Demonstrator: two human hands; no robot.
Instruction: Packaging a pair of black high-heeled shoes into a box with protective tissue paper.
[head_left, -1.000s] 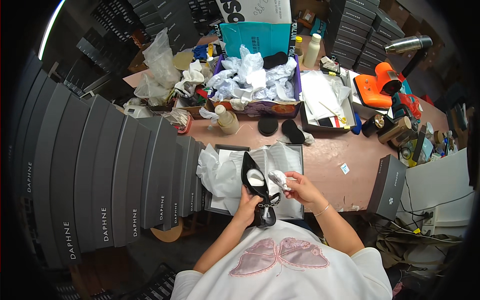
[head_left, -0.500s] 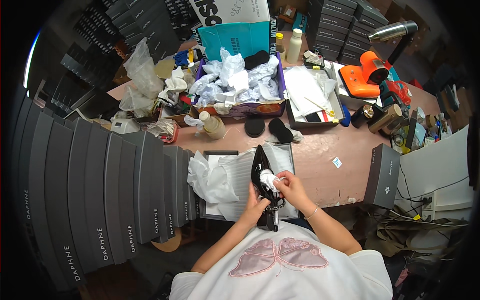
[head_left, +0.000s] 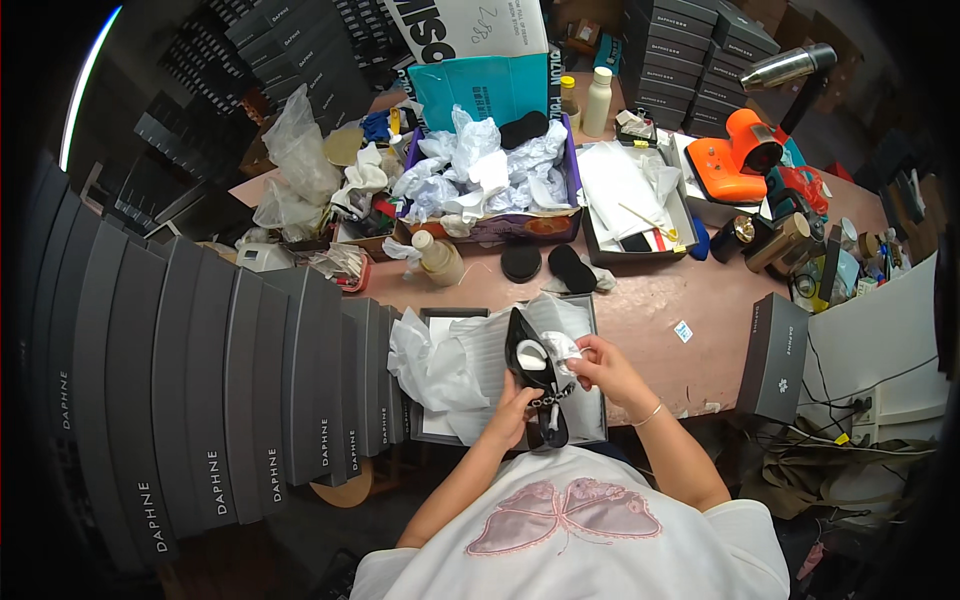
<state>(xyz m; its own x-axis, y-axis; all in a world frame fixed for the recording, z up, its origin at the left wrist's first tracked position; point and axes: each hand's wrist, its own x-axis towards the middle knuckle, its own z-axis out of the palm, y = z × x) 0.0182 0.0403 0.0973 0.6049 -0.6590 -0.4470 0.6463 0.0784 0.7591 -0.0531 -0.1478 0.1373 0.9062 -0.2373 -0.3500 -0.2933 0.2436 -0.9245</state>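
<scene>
Over an open shoebox [head_left: 455, 312] at the pink table's [head_left: 660, 340] near edge, the left hand [head_left: 512, 405] curls around a black shoe [head_left: 540, 380]; the right hand [head_left: 605, 368] pinches a crumpled white wad [head_left: 560, 348] just beside it. Half a second ago, the wad was at the shoe's opening (now turned up, white inside). Stacked grey boxes [head_left: 205, 380] crowd the left; bare tabletop stretches right.

The bare left forearm [head_left: 456, 486] slants up and inward, ending in a left hand [head_left: 512, 414] curled in a firm grip. The bare right forearm [head_left: 684, 458] angles inward from a bent elbow, and the right hand [head_left: 608, 370], pinching lightly, sits slightly farther forward.
</scene>
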